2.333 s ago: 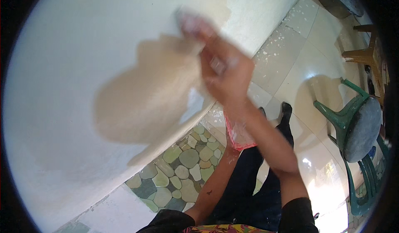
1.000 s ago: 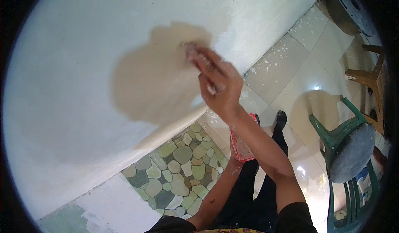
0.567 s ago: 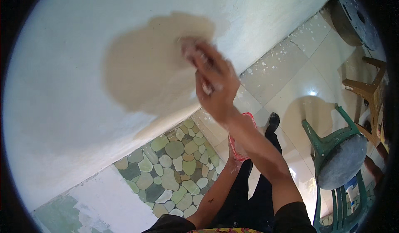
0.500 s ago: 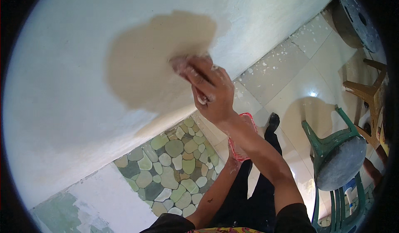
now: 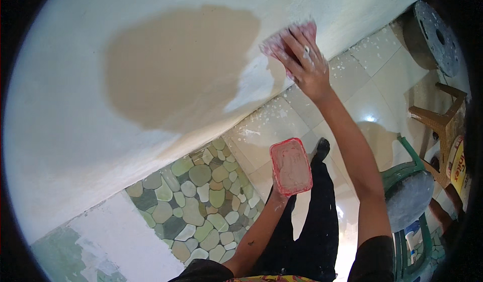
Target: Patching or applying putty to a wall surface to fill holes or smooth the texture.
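My right hand (image 5: pixel 313 75) is raised to the pale wall (image 5: pixel 166 70), fingers spread over a flat, pinkish-red piece (image 5: pixel 274 46) smeared with white. That piece is blurred, and I cannot tell whether it is a cloth or a stiff spreader. White smears mark the fingers too. Lower down, my left hand (image 5: pixel 279 190) holds a red-rimmed rectangular tub (image 5: pixel 293 167) of pale, wet-looking paste from beneath. Most of the left fingers are hidden behind the tub.
A green plastic chair (image 5: pixel 408 201) bears a round grey item at the right. Behind it are a brown stool (image 5: pixel 443 116), a yellow bucket (image 5: pixel 458 167) and another person's arm (image 5: pixel 443 214). A grey drum (image 5: pixel 427 40) stands by the wall. Splashes dot the floor tiles (image 5: pixel 347 70).
My right hand has swept right and upward along the wall with the pinkish-red piece. The tub in my left hand, earlier half covered by my right forearm, now shows fully.
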{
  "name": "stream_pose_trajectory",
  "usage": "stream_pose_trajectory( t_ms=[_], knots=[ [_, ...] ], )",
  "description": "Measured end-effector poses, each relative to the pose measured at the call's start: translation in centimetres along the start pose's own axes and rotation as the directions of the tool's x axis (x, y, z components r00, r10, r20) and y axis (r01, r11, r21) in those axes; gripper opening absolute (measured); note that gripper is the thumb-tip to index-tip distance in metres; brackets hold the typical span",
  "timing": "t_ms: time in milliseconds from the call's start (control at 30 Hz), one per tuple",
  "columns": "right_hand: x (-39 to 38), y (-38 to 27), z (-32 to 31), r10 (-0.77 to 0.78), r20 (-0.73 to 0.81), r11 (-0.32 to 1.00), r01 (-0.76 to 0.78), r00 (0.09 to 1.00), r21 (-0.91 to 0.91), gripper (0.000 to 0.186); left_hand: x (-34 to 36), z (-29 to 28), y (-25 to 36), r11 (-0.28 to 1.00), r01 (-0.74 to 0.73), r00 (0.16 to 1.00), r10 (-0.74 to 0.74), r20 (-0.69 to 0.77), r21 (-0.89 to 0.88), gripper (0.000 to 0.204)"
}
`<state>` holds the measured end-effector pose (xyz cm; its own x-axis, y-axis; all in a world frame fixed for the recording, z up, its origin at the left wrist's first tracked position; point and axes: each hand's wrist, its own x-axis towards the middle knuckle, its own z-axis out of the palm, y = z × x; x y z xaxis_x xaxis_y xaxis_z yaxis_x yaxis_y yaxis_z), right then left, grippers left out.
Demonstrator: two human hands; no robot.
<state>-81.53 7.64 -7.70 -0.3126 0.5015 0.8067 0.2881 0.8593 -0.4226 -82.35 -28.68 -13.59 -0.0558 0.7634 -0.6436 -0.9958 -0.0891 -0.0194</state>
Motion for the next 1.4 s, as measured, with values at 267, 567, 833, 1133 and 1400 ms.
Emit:
stream_pose_trajectory(
  t_ms=[267, 567, 833, 1133, 1400],
  knots=[
    [3.2, -0.5, -3.2, 0.580, -0.374, 0.809, -0.461, 0.724, 0.363, 0.044, -1.1, -0.3, 0.9, 0.997, 0.060, 0.998, -0.059, 0.018, -0.044, 0.087],
    [8.1, -12.1, -1.3, 0.649, -0.138, 0.705, -0.524, 0.748, 0.478, 0.051, -0.7, 1.0, 1.5, 0.987, -0.004, 0.989, 0.027, -0.143, 0.160, 0.073],
    [8.8, -7.5, -4.8, 0.667, -0.294, 0.714, -0.476, 0.684, 0.513, 0.042, 0.2, 1.9, 1.1, 0.989, 0.130, 0.933, -0.147, 0.328, 0.072, 0.064],
    [5.7, -11.3, -1.1, 0.414, -0.100, 0.849, -0.344, 0.905, 0.401, 0.061, 0.8, 4.5, -1.3, 0.992, 0.037, 0.997, -0.028, -0.070, 0.122, 0.071],
    [2.3, -1.6, 1.9, -0.122, -0.004, 0.991, 0.122, 0.993, -0.064, 0.044, 0.3, -0.3, -0.1, 0.996, 0.064, 0.998, -0.063, -0.008, 0.058, 0.078]
  ],
)
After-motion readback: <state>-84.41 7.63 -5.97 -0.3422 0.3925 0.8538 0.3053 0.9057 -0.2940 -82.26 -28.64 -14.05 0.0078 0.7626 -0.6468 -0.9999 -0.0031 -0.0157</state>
